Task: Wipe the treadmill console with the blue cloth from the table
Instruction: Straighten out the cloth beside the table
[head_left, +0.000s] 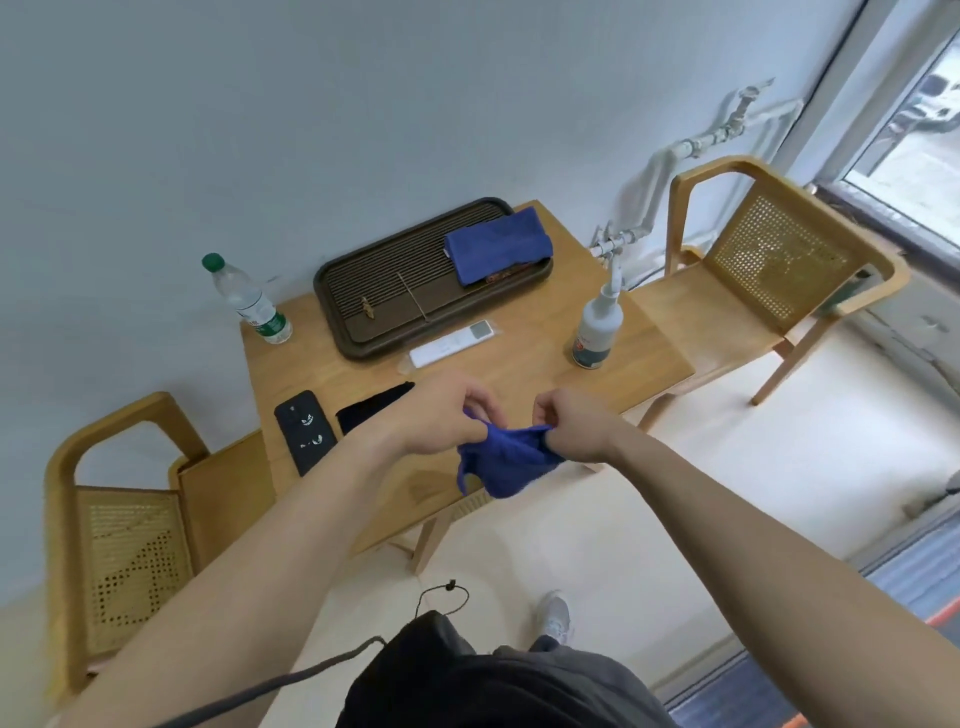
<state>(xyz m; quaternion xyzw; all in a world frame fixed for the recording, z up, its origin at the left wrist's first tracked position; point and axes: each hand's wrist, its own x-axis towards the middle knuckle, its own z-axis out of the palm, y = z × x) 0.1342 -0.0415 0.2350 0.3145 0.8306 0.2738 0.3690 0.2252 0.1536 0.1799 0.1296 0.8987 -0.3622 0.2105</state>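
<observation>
A crumpled blue cloth (506, 462) hangs between both hands above the front edge of the wooden table (530, 358). My left hand (447, 421) pinches its left top edge and my right hand (574, 423) pinches the right top edge. A second blue cloth (496, 244), folded, lies on the right end of a dark slatted tray (363, 322) at the back of the table. No treadmill console is in view.
On the table stand a water bottle (249, 301) at the back left and a white spray bottle (597, 327) at the right. A white remote (452, 343), a black phone (306, 431) and a dark flat item (371, 405) lie near the hands. Wooden chairs (769, 260) flank the table.
</observation>
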